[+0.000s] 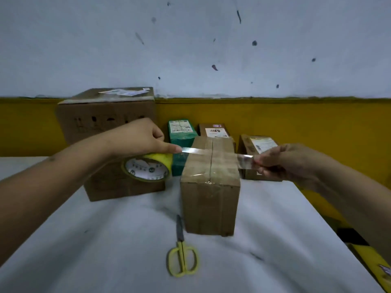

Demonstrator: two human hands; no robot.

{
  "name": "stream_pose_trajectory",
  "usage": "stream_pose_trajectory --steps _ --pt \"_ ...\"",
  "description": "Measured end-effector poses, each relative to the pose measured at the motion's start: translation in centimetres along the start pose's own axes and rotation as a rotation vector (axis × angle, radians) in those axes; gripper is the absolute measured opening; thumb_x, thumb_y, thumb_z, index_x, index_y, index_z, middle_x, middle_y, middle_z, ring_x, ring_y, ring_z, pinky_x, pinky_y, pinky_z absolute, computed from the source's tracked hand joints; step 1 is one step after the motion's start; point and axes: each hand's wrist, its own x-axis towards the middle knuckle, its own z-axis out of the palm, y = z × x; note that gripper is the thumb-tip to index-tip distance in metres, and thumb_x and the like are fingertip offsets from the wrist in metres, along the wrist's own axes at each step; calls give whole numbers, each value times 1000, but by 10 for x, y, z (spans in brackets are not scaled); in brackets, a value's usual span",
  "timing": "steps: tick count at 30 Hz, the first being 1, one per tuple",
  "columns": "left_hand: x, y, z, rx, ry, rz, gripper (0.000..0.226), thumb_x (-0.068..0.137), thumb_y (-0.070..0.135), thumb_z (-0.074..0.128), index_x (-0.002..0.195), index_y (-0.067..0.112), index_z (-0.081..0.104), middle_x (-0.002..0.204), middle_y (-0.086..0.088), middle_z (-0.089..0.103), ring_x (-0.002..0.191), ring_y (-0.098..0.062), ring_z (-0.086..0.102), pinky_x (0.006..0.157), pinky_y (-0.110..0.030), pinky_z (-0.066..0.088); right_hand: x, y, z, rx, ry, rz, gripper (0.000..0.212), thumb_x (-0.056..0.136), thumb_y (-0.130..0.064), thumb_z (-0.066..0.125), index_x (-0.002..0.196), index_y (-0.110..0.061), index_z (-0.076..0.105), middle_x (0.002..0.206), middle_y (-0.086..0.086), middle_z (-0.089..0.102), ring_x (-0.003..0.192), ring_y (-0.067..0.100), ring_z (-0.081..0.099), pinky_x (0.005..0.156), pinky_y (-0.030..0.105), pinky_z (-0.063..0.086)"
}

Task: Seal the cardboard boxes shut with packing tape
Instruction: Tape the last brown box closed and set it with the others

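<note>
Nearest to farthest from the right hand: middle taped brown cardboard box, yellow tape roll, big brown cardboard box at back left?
1. Taped brown cardboard box, just left of the right hand.
2. Yellow tape roll, beyond that box.
3. Big brown cardboard box, back left.

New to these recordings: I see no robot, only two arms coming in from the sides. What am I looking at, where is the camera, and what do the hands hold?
No machine here: a person works with bare hands, and the one picture comes from a camera worn on their head, looking forward and down. The left hand grips a yellow tape roll; the right hand pinches the free end of the clear tape strip, stretched across the top of the brown cardboard box in the middle. Yellow-handled scissors lie closed on the white table in front of it. Behind stand other boxes, near the wall.
</note>
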Motion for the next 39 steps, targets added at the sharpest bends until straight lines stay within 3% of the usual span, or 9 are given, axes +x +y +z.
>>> stream_pose_trajectory --steps 9,13,16,19,24,28,32,34,39 --pt "13 -27 37 -182 -170 -12 56 77 56 74 48 20 43 46 4 34 43 -9 33 52 -25 30 9 35 5 1 -101 126 12 91 -8 65 89 1 73 69 10 68 58 12 63 54 21 55" --pt "11 -37 63 -418 -221 -86 46 80 52 69 51 17 60 49 3 53 43 -6 46 47 -14 39 11 53 27 98 -82 122 9 91 -9 64 88 -4 70 70 8 71 60 13 67 60 25 58" --pt "8 -42 76 -534 -241 -123 43 74 56 65 63 16 75 63 -2 70 52 -6 60 51 -14 46 15 60 40 -215 114 -44 27 90 -25 67 108 -9 55 77 2 74 68 16 70 63 31 58" --pt "3 -43 78 -607 -238 -128 43 79 52 65 74 12 78 76 -10 74 62 -12 67 56 -18 50 15 70 40 -647 238 -124 59 82 -47 72 127 -22 43 115 -1 64 91 21 67 71 36 57" --pt "-3 -31 82 -523 -194 -122 70 74 71 67 76 0 69 71 -12 65 64 -24 57 63 -30 45 -15 42 47 -831 523 -445 72 84 -69 55 142 -27 44 149 1 45 121 21 56 88 36 51" --pt "-1 0 83 -418 -108 -56 53 78 66 69 63 17 55 60 -8 43 58 -22 39 57 -34 30 -28 41 106 -1142 327 -369 97 72 -91 33 153 -41 12 164 0 9 148 35 11 111 57 29" --pt "-1 22 67 -452 -27 -23 46 85 56 68 62 16 63 59 -6 56 57 -17 50 59 -30 39 -15 49 89 -996 391 -326 94 71 -86 48 149 -41 24 162 2 16 146 34 11 112 53 32" --pt "0 33 61 -626 -72 -21 38 85 51 71 78 15 77 79 -10 74 74 -20 66 73 -33 51 -11 47 66 -932 336 -334 91 75 -82 49 151 -39 25 162 4 20 148 32 15 117 48 26" --pt "15 67 67 -759 -112 60 47 86 51 66 101 7 74 99 -22 74 90 -34 70 77 -34 55 -12 45 10 -661 158 -282 98 67 -85 49 152 -42 27 156 -7 33 140 21 37 111 41 39"
